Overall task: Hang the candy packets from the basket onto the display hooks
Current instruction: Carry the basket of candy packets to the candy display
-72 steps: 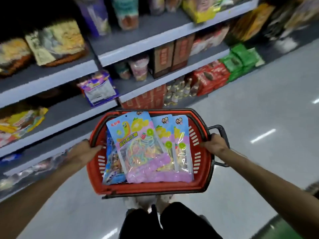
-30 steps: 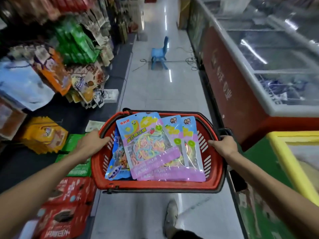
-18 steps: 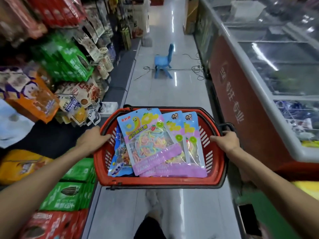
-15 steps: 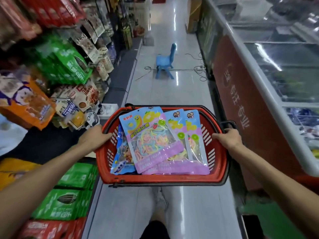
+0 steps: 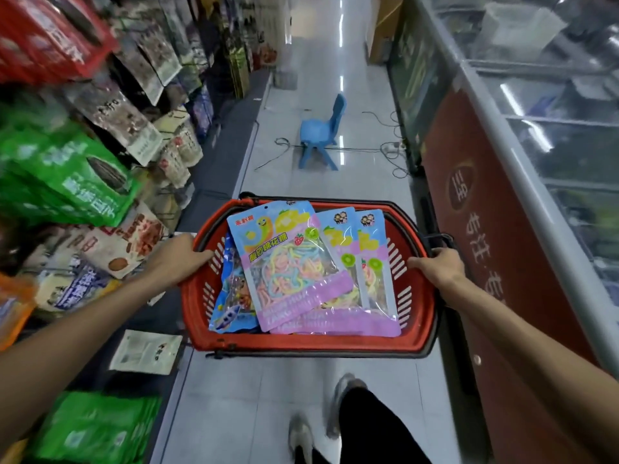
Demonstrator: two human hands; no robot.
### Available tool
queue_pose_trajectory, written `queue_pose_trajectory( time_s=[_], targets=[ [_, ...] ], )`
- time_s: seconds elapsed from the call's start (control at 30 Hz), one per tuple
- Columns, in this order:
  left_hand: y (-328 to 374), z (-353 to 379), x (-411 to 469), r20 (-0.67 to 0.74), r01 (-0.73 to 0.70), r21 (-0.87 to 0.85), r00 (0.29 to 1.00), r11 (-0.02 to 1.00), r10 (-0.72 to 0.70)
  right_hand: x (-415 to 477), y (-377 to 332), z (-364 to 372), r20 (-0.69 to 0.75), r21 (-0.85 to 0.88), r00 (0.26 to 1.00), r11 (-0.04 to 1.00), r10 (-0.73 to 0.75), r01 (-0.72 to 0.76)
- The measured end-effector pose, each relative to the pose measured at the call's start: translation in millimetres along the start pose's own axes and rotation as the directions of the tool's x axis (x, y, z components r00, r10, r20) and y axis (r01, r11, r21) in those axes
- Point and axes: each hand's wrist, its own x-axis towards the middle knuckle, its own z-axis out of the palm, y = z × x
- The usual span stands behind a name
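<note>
I carry a red plastic basket in front of me at waist height. My left hand grips its left rim and my right hand grips its right rim. Inside lie several candy packets: a large blue and purple one on top, two more of the same kind fanned out to its right, and a darker blue packet half hidden beneath on the left. Hanging snack bags fill the display on my left.
A narrow tiled aisle runs ahead. A small blue chair stands in it with cables across the floor. A long red chest freezer lines the right side. A white packet lies on the low shelf at left. My legs show below.
I turned from facing the shelves to looking down the aisle and have walked forward. The chair is nearer. Both hands keep the same grip on the basket.
</note>
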Motion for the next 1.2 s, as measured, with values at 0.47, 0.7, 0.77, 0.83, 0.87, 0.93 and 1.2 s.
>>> queue_pose_trajectory(
  time_s=[0.47, 0.7, 0.77, 0.83, 0.87, 0.93, 1.2],
  targets=[
    [121.2, -45.7, 296.3, -0.002, 0.106, -0.04, 0.994, 0.994, -0.106, 330.5, -197.2, 67.3, 0.099, -0.067, 0.993, 0.995, -0.066, 0.073],
    [159.4, -71.4, 428.7, -0.025, 0.193, -0.073, 0.98, 0.979, -0.195, 470.7, -309.5, 106.8, 0.174, -0.115, 0.974, 0.98, -0.144, 0.166],
    [163.8, -78.1, 471.5, -0.006, 0.222, -0.095, 0.975, 0.97, -0.224, 511.1, -345.1, 122.1, 0.186, -0.13, 0.968, 0.973, -0.167, 0.193],
    [168.4, -85.8, 515.5, 0.015, 0.244, -0.106, 0.97, 0.964, -0.244, 550.9, -382.1, 138.5, 0.21, -0.144, 0.961, 0.966, -0.18, 0.213],
    [171.9, -90.8, 537.7, 0.029, 0.246, -0.114, 0.969, 0.963, -0.244, 572.4, -399.9, 147.2, 0.215, -0.158, 0.958, 0.962, -0.187, 0.223],
    [180.0, -101.6, 580.2, 0.061, 0.253, -0.147, 0.967, 0.956, -0.246, 612.0, -435.7, 163.0, 0.212, -0.175, 0.959, 0.957, -0.191, 0.229],
    [216.5, -143.5, 723.2, 0.064, 0.34, -0.166, 0.94, 0.926, -0.334, 742.6, -563.0, 206.0, 0.27, -0.186, 0.939, 0.945, -0.214, 0.269]
  ],
)
